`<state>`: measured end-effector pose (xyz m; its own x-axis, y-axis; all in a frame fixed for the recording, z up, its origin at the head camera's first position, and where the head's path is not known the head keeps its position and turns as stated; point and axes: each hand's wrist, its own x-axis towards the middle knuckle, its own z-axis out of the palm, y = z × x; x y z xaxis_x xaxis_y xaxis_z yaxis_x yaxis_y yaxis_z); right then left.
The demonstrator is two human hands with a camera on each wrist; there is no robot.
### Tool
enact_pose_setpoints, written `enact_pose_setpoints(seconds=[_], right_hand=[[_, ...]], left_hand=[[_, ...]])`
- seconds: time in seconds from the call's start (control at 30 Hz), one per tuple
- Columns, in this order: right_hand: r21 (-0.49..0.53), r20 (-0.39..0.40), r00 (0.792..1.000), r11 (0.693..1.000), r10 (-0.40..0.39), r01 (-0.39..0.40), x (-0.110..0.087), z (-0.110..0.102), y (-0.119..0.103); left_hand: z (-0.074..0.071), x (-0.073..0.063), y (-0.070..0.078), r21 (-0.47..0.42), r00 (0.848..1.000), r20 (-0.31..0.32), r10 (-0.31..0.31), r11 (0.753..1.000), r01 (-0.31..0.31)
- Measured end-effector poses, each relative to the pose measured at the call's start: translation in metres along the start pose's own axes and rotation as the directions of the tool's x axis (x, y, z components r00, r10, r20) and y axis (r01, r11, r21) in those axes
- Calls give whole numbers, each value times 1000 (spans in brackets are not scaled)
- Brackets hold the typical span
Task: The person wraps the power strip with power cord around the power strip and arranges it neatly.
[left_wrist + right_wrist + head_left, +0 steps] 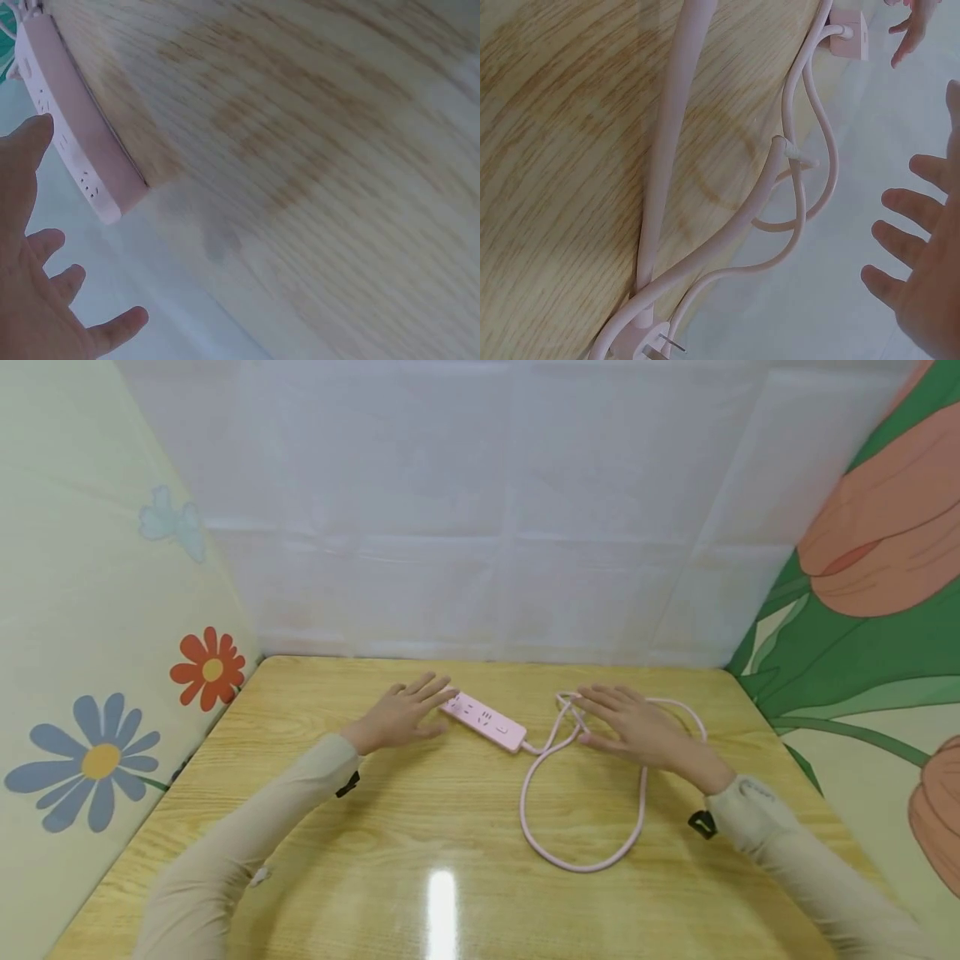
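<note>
A pink power strip (483,720) lies at a slant on the wooden table, its sockets facing up. My left hand (405,714) hovers by its far left end with fingers spread, holding nothing; in the left wrist view the thumb overlaps the strip (71,120). From the strip's near end runs a pink cord (581,868), looped loosely on the tabletop. Over the tangled part of that cord is my right hand (637,727), fingers extended and apart from it. The right wrist view shows the plug (641,341) with metal prongs; in the head view the right hand hides it.
The wooden table (390,860) ends at a white sheet (465,527) behind. Flower-printed cloths (82,610) hang on both sides. A small whitish item (259,877) lies beside the left forearm.
</note>
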<state>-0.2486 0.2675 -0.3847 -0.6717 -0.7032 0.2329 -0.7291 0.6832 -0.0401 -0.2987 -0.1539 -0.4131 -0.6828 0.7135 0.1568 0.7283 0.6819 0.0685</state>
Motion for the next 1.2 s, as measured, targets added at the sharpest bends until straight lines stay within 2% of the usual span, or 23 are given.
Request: enact_pose_setpoints(seconds=[0.2,0.47,0.7,0.93,1.2], right_hand=[[26,7,1000,1000,11,-11,-1,2,0],[28,34,999,999,28,-29,-1,1,-2],[41,11,1000,999,20,-21,-2,2,-2],[44,-19,1000,999,-4,5,-2,5,-1],[53,-20,1000,999,-12,13,-1,7,-1]], left_hand=[[3,5,4,7,998,53,25,1000,-26],[6,10,9,-20,991,136,10,1000,-7],[8,11,11,-18,992,122,10,1000,-8],[12,20,15,-11,994,106,32,999,-31],[16,27,17,48,993,121,9,999,-15]])
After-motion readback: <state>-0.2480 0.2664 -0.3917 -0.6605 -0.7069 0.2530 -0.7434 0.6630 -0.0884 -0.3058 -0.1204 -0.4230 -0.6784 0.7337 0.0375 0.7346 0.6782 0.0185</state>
